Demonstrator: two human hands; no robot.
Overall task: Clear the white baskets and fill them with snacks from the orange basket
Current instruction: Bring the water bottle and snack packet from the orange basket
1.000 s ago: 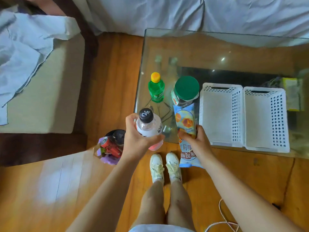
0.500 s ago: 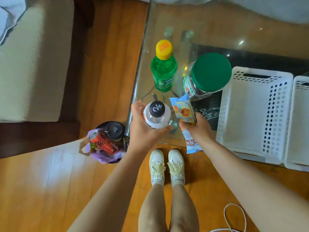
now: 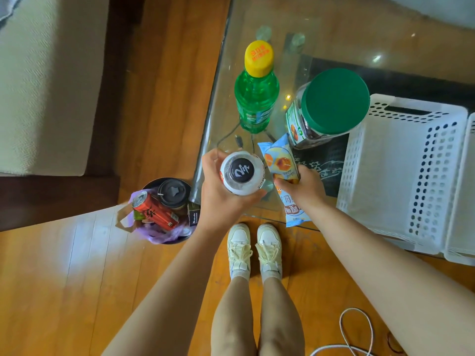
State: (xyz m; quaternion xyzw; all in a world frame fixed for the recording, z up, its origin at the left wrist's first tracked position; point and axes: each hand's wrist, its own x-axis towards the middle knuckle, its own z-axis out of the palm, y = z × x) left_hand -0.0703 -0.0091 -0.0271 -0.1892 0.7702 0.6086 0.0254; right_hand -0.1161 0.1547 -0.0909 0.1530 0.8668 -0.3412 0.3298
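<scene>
Two hands (image 3: 223,191), bottle (image 3: 243,173) and packet (image 3: 281,165).

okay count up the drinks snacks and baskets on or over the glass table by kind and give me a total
Bottles: 2, green bottle, black-capped bottle in left hand
Jars: 1, green-lidded jar
Snack packets: 1, blue packet in right hand
White baskets: 2
Total: 6

bright daylight glares off floor (image 3: 77,253), edges warped.

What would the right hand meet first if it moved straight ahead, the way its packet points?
Probably the green-lidded jar: the right hand holds the blue snack packet, whose far end points up at the jar. Depth is unclear from above.
</scene>
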